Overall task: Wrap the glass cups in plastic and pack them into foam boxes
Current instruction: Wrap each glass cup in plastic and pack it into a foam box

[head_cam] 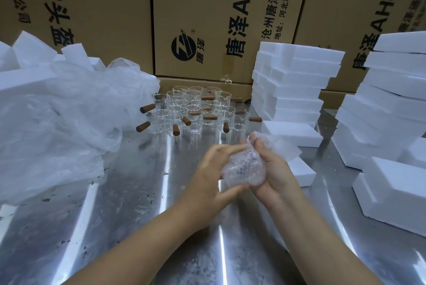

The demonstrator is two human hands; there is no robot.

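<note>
Our left hand (213,170) and right hand (275,169) both grip the plastic-wrapped cup (244,169) between them. The foam box (303,173) lies just right, nearer the right hand.

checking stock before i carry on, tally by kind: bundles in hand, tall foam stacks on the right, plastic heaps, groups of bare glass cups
bubble-wrap bundle: 1
tall foam stacks: 2
plastic heap: 1
group of bare glass cups: 1 (the cups overlap too much to count singly)
total: 5
</note>
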